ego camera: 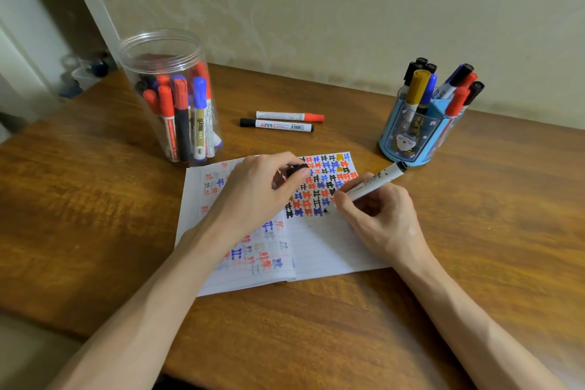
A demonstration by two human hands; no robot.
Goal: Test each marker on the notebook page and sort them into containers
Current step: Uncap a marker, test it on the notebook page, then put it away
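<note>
An open white notebook with lined paper (pixel 329 250) lies flat in the middle of the brown wooden desk (pixel 95 199). The top of its right page is full of little red, blue, black and yellow marks.

The right hand (pixel 380 218) holds a white marker with a black end (pixel 376 184), with its fingers curled round it. The marker leans, and its tip touches the page just under the rows of marks, where there is a small black dot.

The left hand (pixel 256 196) rests on the notebook and pinches a small black cap (pixel 296 169) between thumb and fingers.

Behind the notebook, two more markers lie on the desk side by side: a white marker with a red cap (pixel 289 116) and, just in front of it, a white marker with a black cap (pixel 275 125).

On the left stands a tall clear plastic jar (pixel 171 98) with red, blue and black markers inside. On the right stands a blue pen cup with a cartoon animal on it (pixel 408 136). It holds black, red, blue and yellow markers that stick out of the top.
</note>
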